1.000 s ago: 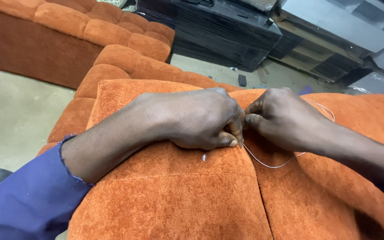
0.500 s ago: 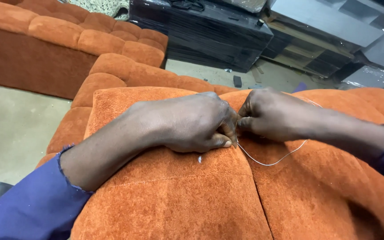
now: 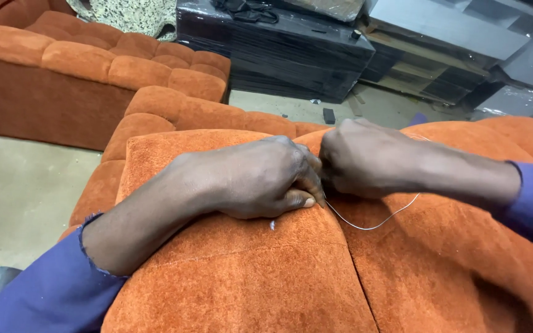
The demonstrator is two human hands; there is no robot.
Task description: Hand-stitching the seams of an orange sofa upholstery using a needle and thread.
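Observation:
Two orange plush cushions (image 3: pixel 229 277) lie pressed side by side in front of me, with a seam (image 3: pixel 356 271) running between them. My left hand (image 3: pixel 260 176) is closed on the fabric edge at the top of that seam. My right hand (image 3: pixel 365 157) sits knuckle to knuckle against it, pinching at the same spot. A thin white thread (image 3: pixel 371 223) loops out from between the hands across the right cushion. A small white thread end (image 3: pixel 272 225) pokes from the fabric below my left thumb. Any needle is hidden by the fingers.
An orange tufted sofa (image 3: pixel 94 68) stands at the back left, with another tufted section (image 3: pixel 174 111) just behind the cushions. Dark wrapped furniture (image 3: pixel 279 55) is stacked at the back. Concrete floor (image 3: pixel 20 197) shows at the left.
My right hand has drawn in tight against the left at the seam. The thread loop has shifted slightly. The view has tilted a little.

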